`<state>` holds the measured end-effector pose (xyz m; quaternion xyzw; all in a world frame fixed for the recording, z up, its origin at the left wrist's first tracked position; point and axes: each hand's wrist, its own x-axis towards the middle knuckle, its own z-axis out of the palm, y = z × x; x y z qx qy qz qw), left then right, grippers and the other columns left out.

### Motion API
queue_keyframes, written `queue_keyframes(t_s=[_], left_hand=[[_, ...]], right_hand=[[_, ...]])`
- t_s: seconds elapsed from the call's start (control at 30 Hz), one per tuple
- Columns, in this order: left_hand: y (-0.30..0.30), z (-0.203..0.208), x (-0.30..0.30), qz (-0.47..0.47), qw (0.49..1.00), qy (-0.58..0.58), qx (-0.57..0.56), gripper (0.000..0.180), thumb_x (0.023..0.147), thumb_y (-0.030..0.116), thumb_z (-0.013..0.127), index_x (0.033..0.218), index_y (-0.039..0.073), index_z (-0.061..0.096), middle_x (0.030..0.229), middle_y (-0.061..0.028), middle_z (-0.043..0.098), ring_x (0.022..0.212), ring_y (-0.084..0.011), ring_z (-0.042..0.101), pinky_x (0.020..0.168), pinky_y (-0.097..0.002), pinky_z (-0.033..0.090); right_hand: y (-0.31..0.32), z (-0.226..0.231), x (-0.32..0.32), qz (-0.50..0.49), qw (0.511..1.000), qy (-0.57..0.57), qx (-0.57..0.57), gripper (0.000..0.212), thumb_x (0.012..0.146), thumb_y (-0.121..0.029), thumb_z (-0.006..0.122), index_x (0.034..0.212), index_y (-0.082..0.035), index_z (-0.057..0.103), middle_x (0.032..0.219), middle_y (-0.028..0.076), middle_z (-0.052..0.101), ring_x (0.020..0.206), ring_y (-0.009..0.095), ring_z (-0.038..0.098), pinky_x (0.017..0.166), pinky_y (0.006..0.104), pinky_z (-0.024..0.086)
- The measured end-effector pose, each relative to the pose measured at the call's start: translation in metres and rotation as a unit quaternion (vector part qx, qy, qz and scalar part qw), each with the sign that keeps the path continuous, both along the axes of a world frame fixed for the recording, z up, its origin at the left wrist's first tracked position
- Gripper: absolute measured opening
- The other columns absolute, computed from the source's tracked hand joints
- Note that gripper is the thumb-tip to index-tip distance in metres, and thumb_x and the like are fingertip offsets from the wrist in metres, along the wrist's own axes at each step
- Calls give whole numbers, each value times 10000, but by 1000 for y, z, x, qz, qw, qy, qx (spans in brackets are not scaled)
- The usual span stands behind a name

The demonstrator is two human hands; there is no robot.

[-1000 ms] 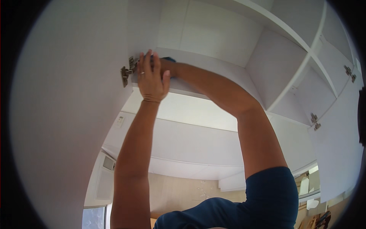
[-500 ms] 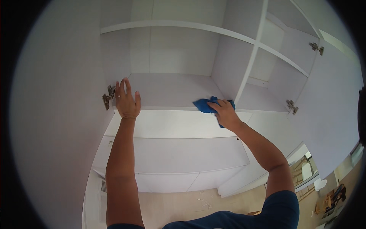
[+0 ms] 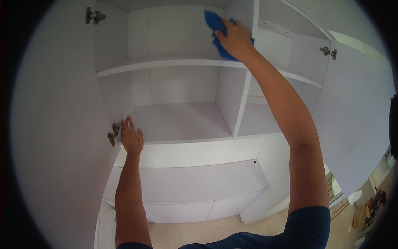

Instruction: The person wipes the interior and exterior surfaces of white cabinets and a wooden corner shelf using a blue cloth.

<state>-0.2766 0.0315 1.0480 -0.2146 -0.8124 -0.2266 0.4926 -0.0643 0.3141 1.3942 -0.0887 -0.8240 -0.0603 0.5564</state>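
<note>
My right hand (image 3: 237,39) is raised to the upper compartment of a white wall cabinet (image 3: 174,117), its fingers wrapped on a bunched blue cloth (image 3: 214,23). Part of the cloth hangs below the hand, in front of the upper shelf (image 3: 166,64) near the vertical divider (image 3: 242,101). At the lower left, my left hand (image 3: 131,135) rests by the front edge of the bottom board, next to a metal hinge (image 3: 113,134). Its fingers are stretched out with nothing in them.
Open cabinet doors stand on the left (image 3: 58,124) and right (image 3: 352,116). Another hinge (image 3: 95,15) sits higher on the left. Below is a low white cabinet (image 3: 203,182), above a pale floor (image 3: 195,228) with small scraps. Wooden items (image 3: 367,212) lie at the lower right.
My right hand has lifted the blue cloth from the bottom board's front edge to the upper compartment. The view has tilted upward; my left hand stays by the lower hinge.
</note>
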Motion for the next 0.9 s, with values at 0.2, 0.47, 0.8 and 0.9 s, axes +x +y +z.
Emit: queue_keyframes(t_s=[0.2, 0.47, 0.8, 0.9], left_hand=[[-19, 4, -3, 7, 1000, 11, -4, 641, 875, 272, 433, 1460, 62, 277, 1372, -173, 426, 1325, -403, 344, 1068, -464, 348], [-5, 8, 7, -75, 997, 6, 35, 635, 817, 232, 462, 1416, 49, 355, 1326, -153, 469, 1266, -420, 418, 1009, -461, 415], [-14, 9, 3, -76, 997, -4, 12, 667, 779, 166, 487, 1422, 61, 344, 1325, -133, 459, 1252, -390, 442, 971, -440, 457], [-19, 11, 1, -57, 998, -16, 2, 689, 779, 165, 486, 1438, 62, 310, 1329, -134, 453, 1260, -384, 434, 983, -445, 450]], right_hand=[[1, 7, -42, -14, 861, -491, -132, 652, 950, -559, 327, 1356, -75, 488, 1472, 189, 351, 1324, 373, 378, 1108, 430, 237], [43, 29, -168, -95, 834, -541, -54, 660, 965, -545, 299, 1358, -46, 477, 1472, 181, 355, 1371, 343, 314, 1110, 445, 224], [-229, 12, -213, 201, 839, -506, -22, 578, 966, -525, 346, 1266, -85, 572, 1344, 151, 504, 1245, 305, 451, 1062, 445, 295], [-221, 2, -180, 258, 832, -490, -14, 568, 972, -517, 342, 1289, -93, 546, 1300, 154, 525, 1212, 298, 477, 1026, 419, 346]])
